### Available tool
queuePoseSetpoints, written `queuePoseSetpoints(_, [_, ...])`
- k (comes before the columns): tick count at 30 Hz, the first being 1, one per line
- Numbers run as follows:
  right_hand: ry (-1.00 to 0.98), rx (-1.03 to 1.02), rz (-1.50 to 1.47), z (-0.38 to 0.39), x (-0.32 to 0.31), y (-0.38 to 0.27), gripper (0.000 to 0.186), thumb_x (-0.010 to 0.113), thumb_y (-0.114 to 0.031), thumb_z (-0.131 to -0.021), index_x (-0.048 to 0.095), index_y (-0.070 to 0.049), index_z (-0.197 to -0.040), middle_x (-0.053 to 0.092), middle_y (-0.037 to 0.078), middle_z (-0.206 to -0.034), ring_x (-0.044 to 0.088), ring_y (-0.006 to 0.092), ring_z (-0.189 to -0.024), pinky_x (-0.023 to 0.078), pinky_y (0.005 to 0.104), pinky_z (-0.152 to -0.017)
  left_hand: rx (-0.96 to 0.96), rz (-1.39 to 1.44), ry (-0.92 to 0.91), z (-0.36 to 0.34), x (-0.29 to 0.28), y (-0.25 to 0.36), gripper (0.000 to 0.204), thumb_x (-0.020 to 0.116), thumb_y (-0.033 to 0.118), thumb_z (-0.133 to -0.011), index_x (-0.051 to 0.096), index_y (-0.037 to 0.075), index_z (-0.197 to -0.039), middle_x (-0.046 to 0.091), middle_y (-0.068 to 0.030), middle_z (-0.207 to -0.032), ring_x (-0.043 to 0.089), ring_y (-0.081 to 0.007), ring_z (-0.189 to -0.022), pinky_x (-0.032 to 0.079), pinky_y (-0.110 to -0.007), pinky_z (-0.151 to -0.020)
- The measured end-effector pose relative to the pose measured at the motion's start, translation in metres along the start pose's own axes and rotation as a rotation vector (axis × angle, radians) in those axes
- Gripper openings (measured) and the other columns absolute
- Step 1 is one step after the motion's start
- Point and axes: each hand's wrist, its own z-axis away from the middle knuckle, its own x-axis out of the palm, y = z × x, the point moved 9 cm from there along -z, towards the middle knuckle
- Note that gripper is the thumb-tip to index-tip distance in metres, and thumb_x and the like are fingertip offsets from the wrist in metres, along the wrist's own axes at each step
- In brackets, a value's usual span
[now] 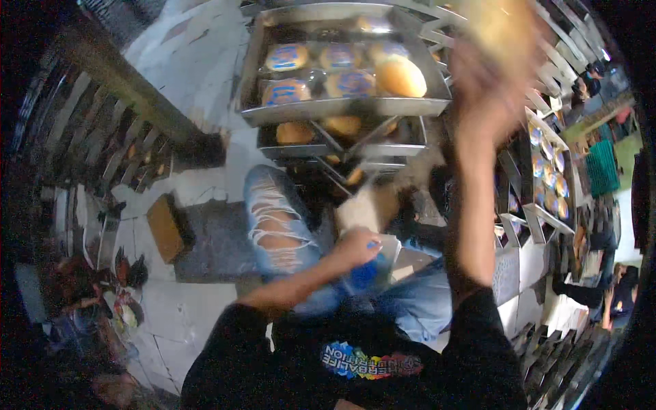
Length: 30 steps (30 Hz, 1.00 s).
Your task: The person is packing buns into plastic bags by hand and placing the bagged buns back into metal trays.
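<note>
My right hand (488, 92), raised at the upper right and smeared by motion, holds a golden bun (501, 27). In my lap, my left hand (357, 248) is closed on the edge of a blue plastic wrapper (369, 275), beside a white-edged open box (391, 254). In front of me stands a metal tray (348, 109) with several buns in clear wrappers with blue print, such as this wrapped bun (287, 57). One bare bun (402, 76) lies at the tray's right side.
More trays of buns are stacked beneath, including a lower tray (403, 149). At the right stands another tray (570, 225) of wrapped buns. A brown cardboard box (166, 229) sits on the left floor. Other people are at the right edge, one person (618, 294) in dark clothes.
</note>
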Motion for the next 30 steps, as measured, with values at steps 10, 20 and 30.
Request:
queuePoseSetpoints(10, [-1.065, 0.503, -0.588, 0.207, 0.083, 0.019, 0.055, 0.065, -0.009, -0.071, 0.043, -0.001, -0.121, 0.050, 0.017, -0.118, 0.050, 0.0312, -0.106, 0.039, 0.0369, -0.090, -0.268, 0.253, 0.134, 0.038, 0.020, -0.070, 0.026, 0.066, 0.021, -0.069, 0.062, 0.005, -0.089, 0.052, -0.0119, -0.095, 0.049, -0.0305, -0.094, 0.041, -0.037, -0.082])
queuePoseSetpoints(20, [-0.694, 0.491, -0.193, 0.292, -0.001, 0.148, 0.041, 0.059, -0.023, -0.078, 0.050, -0.001, -0.111, 0.057, 0.018, -0.099, 0.056, 0.0296, -0.090, 0.043, 0.0333, -0.078, -0.106, -0.323, -0.135, 0.001, -0.002, 0.020, 0.031, 0.069, 0.020, -0.064, 0.060, 0.005, -0.089, 0.061, -0.0155, -0.080, 0.058, -0.0331, -0.072, 0.047, -0.040, -0.066])
queuePoseSetpoints(30, [-0.868, 1.019, -0.595, 0.302, -0.035, 0.149, 0.017, 0.058, -0.015, -0.082, 0.060, 0.001, -0.077, 0.059, 0.002, -0.068, 0.052, 0.0078, -0.062, 0.043, 0.0219, -0.057, -0.131, 0.163, 0.037, -0.098, -0.115, 0.013, 0.025, 0.060, 0.024, -0.082, 0.065, 0.000, -0.077, 0.059, -0.0013, -0.061, 0.050, -0.0075, -0.054, 0.039, -0.022, -0.049])
